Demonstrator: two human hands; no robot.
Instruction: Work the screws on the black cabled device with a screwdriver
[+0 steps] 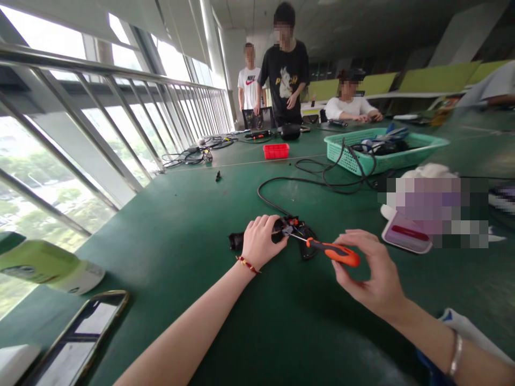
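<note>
1. Bare forearms (pixel 193 327) reach in from seven and four o'clock; the right hand (pixel 376 276) pinches the screwdriver (pixel 336 253) by its rounded orange-and-black handle.
2. Left hand (pixel 263 244) clasps the opened black device (pixel 309 249), mid-counter (pixel 193 225), at the screwdriver's ten o'clock.
3. That fingertip grip, if loose, might let the slim metal tip slip, jabbing the left hand or nicking thin coloured wires (pixel 302 229).
4. Snagging the bendy black cord (pixel 277 178) could jerk the device.
5. Beyond: boxy red tray (pixel 276 153), twelve o'clock; holed green basket (pixel 338 154), two.
</note>
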